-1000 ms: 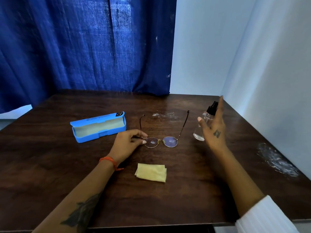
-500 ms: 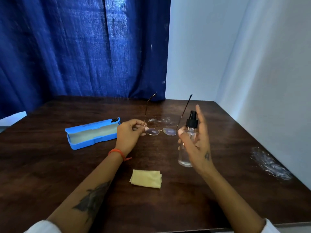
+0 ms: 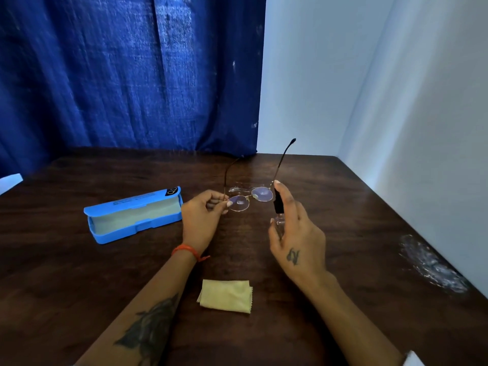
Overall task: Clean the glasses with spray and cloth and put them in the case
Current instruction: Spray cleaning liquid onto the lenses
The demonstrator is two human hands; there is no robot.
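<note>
Gold-rimmed glasses (image 3: 250,198) hang above the dark wooden bench (image 3: 356,233), lenses facing me and lying side by side left to right, both thin arms unfolded and pointing up and away toward the blue curtain (image 3: 132,75). My left hand (image 3: 203,217) pinches the frame at its left lens corner. My right hand (image 3: 293,233) is wrapped around a clear spray bottle (image 3: 278,207) with a black top, held upright just beside the right lens, forefinger on the cap. Left of them sits the blue case (image 3: 134,215), lid open, its pale lining bare. A folded yellow cloth (image 3: 225,299) lies nearer me, between my forearms.
</note>
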